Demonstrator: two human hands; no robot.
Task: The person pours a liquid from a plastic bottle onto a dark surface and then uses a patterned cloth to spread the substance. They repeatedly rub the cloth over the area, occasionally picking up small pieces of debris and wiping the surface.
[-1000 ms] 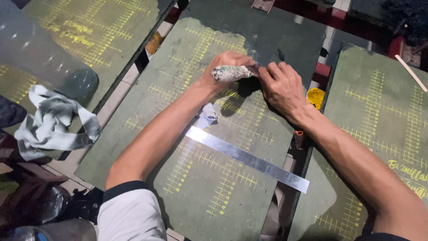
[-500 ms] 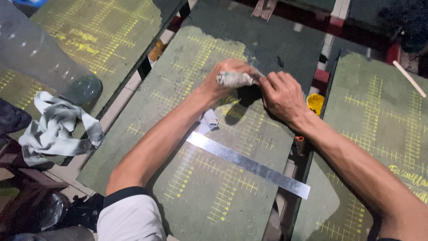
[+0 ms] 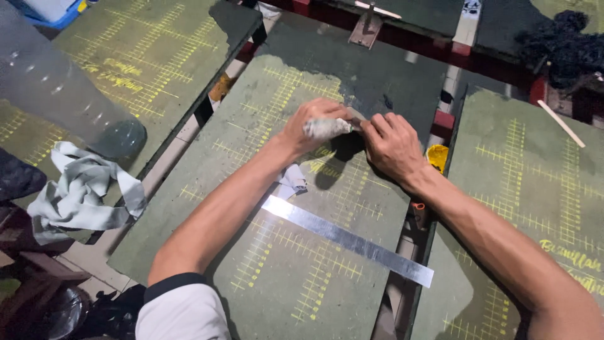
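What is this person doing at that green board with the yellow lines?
A person leans over a green board marked with yellow grid lines. The left hand grips a small wad of pale cloth pressed to the board, and the right hand rests flat right beside it. A long metal ruler lies across the board under the forearms. A crumpled grey rag sits off to the left.

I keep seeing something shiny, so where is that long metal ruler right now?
In the head view the metal ruler lies slantwise on the middle green board, below both hands, just under the left forearm and next to a small rag scrap.
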